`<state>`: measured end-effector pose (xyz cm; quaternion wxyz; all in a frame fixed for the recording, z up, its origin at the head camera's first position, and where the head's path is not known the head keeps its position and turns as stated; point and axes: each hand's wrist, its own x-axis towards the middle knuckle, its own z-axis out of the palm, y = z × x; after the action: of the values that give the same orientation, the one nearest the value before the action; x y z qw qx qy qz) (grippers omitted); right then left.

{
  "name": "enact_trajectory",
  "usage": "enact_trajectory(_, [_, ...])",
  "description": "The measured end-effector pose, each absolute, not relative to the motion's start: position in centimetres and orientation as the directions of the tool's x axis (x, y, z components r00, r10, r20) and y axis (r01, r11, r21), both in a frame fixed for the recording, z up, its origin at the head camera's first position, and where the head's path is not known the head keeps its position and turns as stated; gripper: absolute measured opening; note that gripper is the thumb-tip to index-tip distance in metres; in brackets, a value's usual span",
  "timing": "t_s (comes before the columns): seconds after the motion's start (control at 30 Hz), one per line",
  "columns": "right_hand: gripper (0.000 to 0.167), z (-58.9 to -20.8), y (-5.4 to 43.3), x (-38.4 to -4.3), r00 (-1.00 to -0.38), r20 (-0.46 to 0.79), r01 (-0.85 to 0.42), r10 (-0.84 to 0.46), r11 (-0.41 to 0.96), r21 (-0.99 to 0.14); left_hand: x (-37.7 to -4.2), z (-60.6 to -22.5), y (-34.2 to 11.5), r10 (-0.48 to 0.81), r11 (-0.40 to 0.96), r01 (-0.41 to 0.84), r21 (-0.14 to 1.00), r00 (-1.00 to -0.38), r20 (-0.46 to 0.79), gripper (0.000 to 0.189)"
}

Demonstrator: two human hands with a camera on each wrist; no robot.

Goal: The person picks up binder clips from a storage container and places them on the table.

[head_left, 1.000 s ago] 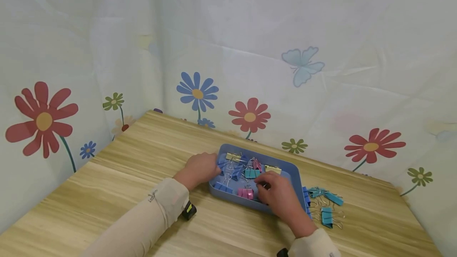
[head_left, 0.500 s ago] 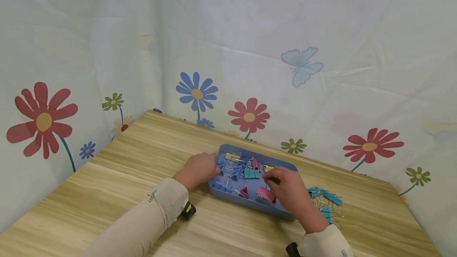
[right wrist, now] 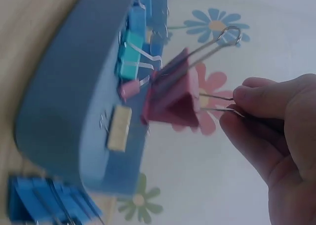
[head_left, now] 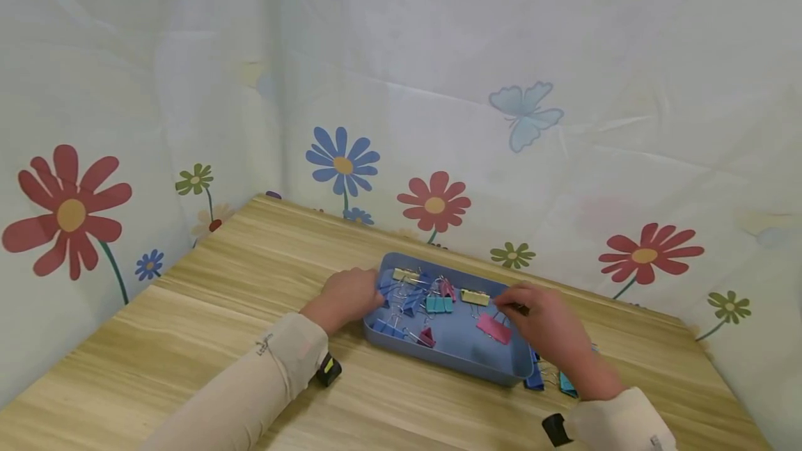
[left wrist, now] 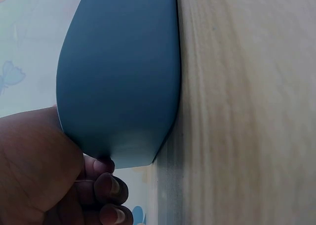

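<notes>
A blue plastic tray [head_left: 441,358] of binder clips rests on the table. My left hand [head_left: 351,298] grips the tray's left end; the left wrist view shows its curled fingers [left wrist: 109,188] at the tray's corner. Above the tray's right part, my right hand [head_left: 551,326] pinches a wire handle of a pink binder clip [right wrist: 173,99] between thumb and fingertips. This clip hangs over the tray with its other handle sticking out. Inside the tray lie several blue clips, a teal clip [head_left: 439,305], yellow clips [head_left: 475,297] and smaller pink clips [head_left: 427,337].
Right of the tray, blue binder clips [head_left: 534,374] and a teal binder clip [head_left: 567,384] lie on the wooden table [head_left: 263,256], partly hidden by my right forearm. A flower-printed curtain [head_left: 401,124] stands behind the table's back edge.
My right hand lifts the pink clip by its handle from the tray's front middle and carries it right. Another pink clip there has tipped over. The left hand stays on the tray.
</notes>
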<state>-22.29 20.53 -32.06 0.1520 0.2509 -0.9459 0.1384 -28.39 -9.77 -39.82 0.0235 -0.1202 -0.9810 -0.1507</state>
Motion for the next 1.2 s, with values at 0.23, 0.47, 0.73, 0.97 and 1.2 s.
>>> enact_trajectory(0.23, [0.016,-31.0,23.1,-22.3,-0.776,0.377,-0.567,-0.506,0.821,-0.065,-28.4,-39.9,-9.7,0.232,0.924,0.247,0.292,-0.969,0.083,0.024])
enact_trajectory(0.47, [0.015,-30.5,25.4,-22.0,-0.762,0.414,-0.538,-0.498,0.842,0.023,-28.4,-39.9,-9.8,0.235,0.923,0.250,0.293,-0.968,0.085,0.023])
enact_trajectory(0.73, [0.022,-31.0,27.6,-22.3,-0.640,0.563,-0.542,-0.522,0.827,0.151,-28.4,-39.8,-9.7,0.236,0.921,0.249,0.300,-0.969,0.077,0.024])
enact_trajectory(0.97, [0.023,-31.3,29.8,-22.5,-0.615,0.614,-0.513,-0.494,0.843,0.164,-28.2,-39.7,-9.7,0.241,0.919,0.254,0.301,-0.967,0.079,0.025])
enact_trajectory(1.2, [0.018,-32.1,33.1,-22.1,-0.707,0.581,-0.416,-0.403,0.901,0.118,-28.2,-39.6,-9.7,0.239,0.918,0.251,0.307,-0.968,0.077,0.024])
